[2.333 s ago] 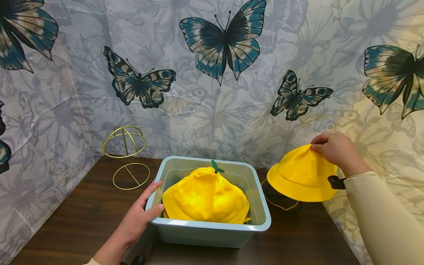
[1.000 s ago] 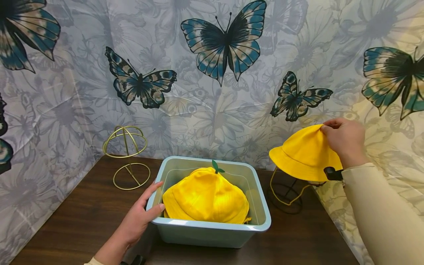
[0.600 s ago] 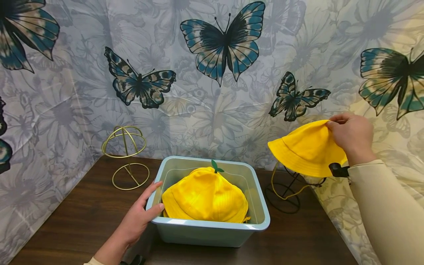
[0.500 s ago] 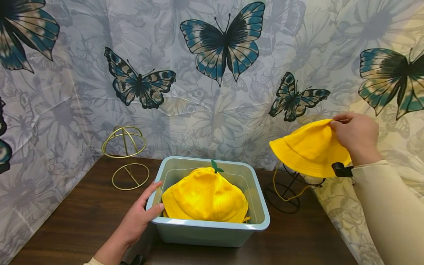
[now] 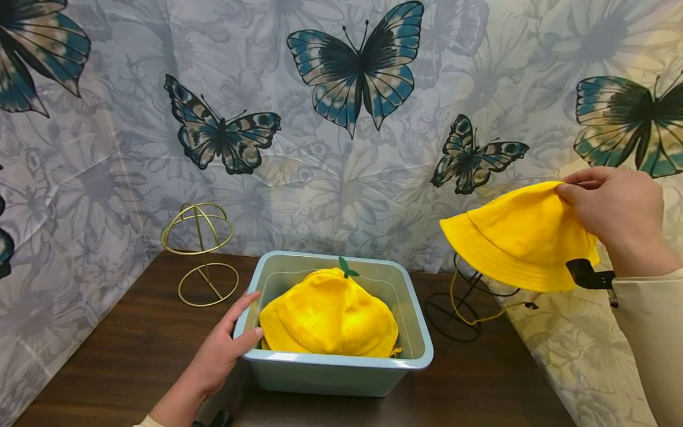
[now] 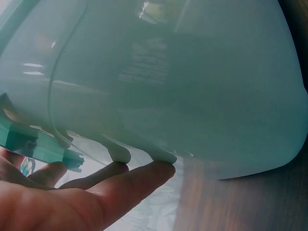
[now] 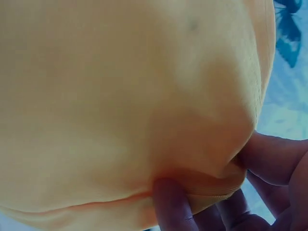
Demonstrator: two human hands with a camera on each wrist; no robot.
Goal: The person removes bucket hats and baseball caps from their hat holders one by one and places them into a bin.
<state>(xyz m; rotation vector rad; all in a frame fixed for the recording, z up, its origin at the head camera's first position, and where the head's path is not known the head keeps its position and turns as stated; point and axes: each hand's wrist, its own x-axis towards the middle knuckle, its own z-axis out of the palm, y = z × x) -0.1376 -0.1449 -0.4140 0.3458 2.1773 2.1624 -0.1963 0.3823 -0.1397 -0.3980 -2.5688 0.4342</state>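
My right hand (image 5: 621, 207) pinches the crown of a yellow bucket hat (image 5: 525, 237) between thumb and fingers. The hat hangs tilted above a black wire stand (image 5: 453, 317), and its yellow chin cord (image 5: 463, 317) dangles below. Fabric (image 7: 120, 96) fills most of the right wrist view, bunched where the fingers (image 7: 174, 207) hold it. On the left, my left hand (image 5: 219, 353) grips the rim of a pale green-blue plastic tub (image 5: 331, 376), with fingers (image 6: 139, 180) against its outer wall. Inside the tub sits another yellow hat (image 5: 325, 314) topped by a green leaf sprout (image 5: 347, 268).
A gold wire hat stand (image 5: 205, 255) stands at the back left of the dark wooden table (image 5: 123, 356). Behind everything hangs a cloth backdrop (image 5: 347, 196) printed with butterflies and flowers. The table's right edge runs close beside the black stand.
My right hand has lifted the hat up off the black stand and carried it to the right, baring the stand and letting the cord hang. The left hand and tub stay put.
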